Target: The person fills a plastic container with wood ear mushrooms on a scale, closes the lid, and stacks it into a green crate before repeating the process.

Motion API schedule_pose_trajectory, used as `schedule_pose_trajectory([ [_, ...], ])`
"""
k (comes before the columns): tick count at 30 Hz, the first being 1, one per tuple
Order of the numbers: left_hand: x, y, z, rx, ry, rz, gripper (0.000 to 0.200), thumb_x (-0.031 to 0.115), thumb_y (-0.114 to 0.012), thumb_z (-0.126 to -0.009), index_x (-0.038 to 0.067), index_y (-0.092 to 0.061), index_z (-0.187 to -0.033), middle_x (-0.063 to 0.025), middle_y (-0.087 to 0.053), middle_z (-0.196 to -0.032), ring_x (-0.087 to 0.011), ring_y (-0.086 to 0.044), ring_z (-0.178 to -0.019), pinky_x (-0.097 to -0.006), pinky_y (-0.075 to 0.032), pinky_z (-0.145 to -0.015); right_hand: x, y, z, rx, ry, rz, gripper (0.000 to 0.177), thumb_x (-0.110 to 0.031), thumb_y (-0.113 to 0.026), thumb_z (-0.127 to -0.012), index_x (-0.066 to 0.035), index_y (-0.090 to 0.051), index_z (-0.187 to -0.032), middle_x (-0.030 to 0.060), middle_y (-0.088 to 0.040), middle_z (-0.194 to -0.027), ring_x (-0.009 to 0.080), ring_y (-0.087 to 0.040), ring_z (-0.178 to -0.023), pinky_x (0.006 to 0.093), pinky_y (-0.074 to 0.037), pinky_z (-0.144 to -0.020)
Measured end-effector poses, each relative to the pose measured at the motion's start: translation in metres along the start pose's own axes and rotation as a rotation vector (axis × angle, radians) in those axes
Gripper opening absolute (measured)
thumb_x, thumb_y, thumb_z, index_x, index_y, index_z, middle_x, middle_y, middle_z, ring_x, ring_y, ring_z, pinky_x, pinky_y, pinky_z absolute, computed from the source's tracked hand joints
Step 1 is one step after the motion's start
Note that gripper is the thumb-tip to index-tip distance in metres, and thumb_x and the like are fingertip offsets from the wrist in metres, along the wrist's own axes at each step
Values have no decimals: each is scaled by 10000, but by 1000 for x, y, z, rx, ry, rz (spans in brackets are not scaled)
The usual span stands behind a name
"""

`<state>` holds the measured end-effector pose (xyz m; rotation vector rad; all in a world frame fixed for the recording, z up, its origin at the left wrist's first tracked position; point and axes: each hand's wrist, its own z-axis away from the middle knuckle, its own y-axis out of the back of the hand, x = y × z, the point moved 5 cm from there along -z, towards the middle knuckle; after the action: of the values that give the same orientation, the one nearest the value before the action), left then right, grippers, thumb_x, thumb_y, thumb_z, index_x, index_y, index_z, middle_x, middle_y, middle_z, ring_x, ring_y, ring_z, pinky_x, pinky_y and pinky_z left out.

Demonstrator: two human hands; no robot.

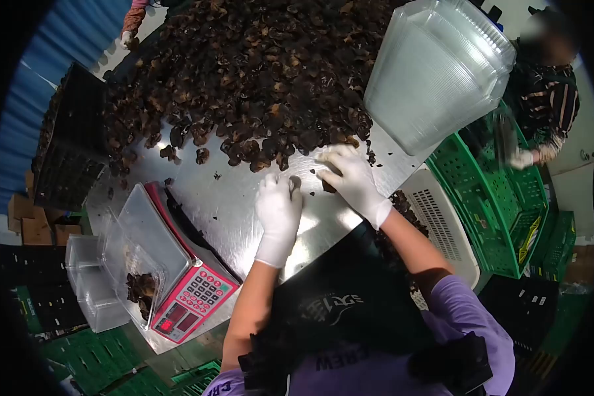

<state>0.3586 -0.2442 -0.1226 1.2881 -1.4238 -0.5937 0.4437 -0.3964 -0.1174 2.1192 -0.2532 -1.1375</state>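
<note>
**Drawing fungus (244,72) off the heap edge, on the table (231,204)**
Right hand (353,179) lies open, palm down, on the heap's near edge. Left hand (278,214) is half curled, a dark piece at its fingertips; grip unconfirmed. Recommended: pull small batches clear and keep scraps apart. Legible: "CREW" on the apron (336,290); scale (195,297) keys unreadable.

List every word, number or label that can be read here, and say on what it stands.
"CREW": white letters, upside down, on the person's black apron.
"CR": cut off at the edge, on the purple sleeve.
White logo on the apron: too blurred to read.
Keys and display of the red and grey electronic scale: too small.
Yellow label on the green plastic crate: unreadable.
</note>
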Motion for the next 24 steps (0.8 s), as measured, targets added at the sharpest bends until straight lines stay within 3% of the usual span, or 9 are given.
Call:
schedule_pose_trajectory([
  [4, -10, 20, 11, -33, 128, 181, 185, 86, -694, -709, 51, -514, -732, -120, -546, -827, -321, -568, -782, -400, -474, -700, -6, -14, -53, 87, -13, 338, 213, -187, -678, -764, -107, -690, -962, 78, -620, -960, 257, -550, -950, 385, -413, -800],
  [8, -19, 40, -2, -241, 345, 385, 198, 127, -728, -741, 47, -566, -819, -113, -583, -888, -297, -595, -787, -375, -488, -713, -19, -26, -39, 71, 182, 233, 65, -114, -655, -710, -135, -653, -771, 25, -603, -764, 231, -567, -785, 381, -389, -695],
  [11, -34, 37, -27, 120, 103, 210, 217, 177, -703, -772, 71, -622, -943, -127, -576, -972, -307, -600, -887, -418, -493, -762, -33, -26, -8, -144, 147, 62, 128, -97, -695, -688, -103, -675, -815, 39, -589, -746, 251, -573, -756, 371, -412, -708],
  [12, -35, 31, -38, 99, 139, 81, 236, 179, -702, -773, 66, -625, -965, -133, -576, -982, -309, -599, -915, -416, -498, -778, -34, -25, -11, -150, 149, 65, 128, -97, -695, -688, -103, -675, -815, 39, -589, -746, 251, -573, -756, 371, -412, -708],
  [15, -51, 2, -51, -171, 165, -170, 275, 168, -696, -770, 35, -622, -999, -148, -594, -959, -308, -632, -876, -403, -524, -746, -25, -12, -37, -134, -9, 65, 210, -228, -672, -792, -141, -690, -981, 47, -611, -886, 241, -556, -918, 360, -394, -791],
  [17, -47, 3, -41, -143, 160, -144, 213, 196, -702, -763, 61, -624, -908, -141, -614, -921, -328, -637, -861, -423, -510, -743, -21, -6, -63, 73, 99, 162, 287, -225, -687, -784, -129, -676, -1055, 57, -613, -963, 247, -549, -971, 376, -404, -810],
  [20, -43, 19, -21, -368, 214, -26, 220, 194, -715, -745, 70, -647, -914, -142, -636, -900, -319, -644, -870, -403, -512, -765, -5, -20, -91, 5, 107, 394, 405, -171, -712, -742, -115, -662, -1141, 81, -600, -1084, 259, -529, -1052, 390, -413, -845],
  [23, -44, 36, -16, -434, 256, 170, 242, 190, -727, -744, 74, -672, -949, -137, -646, -919, -308, -648, -862, -384, -511, -784, -5, -30, -90, -43, 147, 398, 240, -129, -733, -686, -103, -679, -918, 63, -606, -1082, 255, -531, -1054, 395, -409, -830],
  [24, -46, 42, -24, -309, 252, 189, 236, 185, -723, -751, 74, -676, -954, -138, -646, -927, -303, -647, -864, -381, -509, -788, -6, -29, -85, 19, 167, 357, 180, -120, -730, -677, -104, -657, -841, 53, -610, -1059, 250, -534, -1048, 396, -409, -817],
])
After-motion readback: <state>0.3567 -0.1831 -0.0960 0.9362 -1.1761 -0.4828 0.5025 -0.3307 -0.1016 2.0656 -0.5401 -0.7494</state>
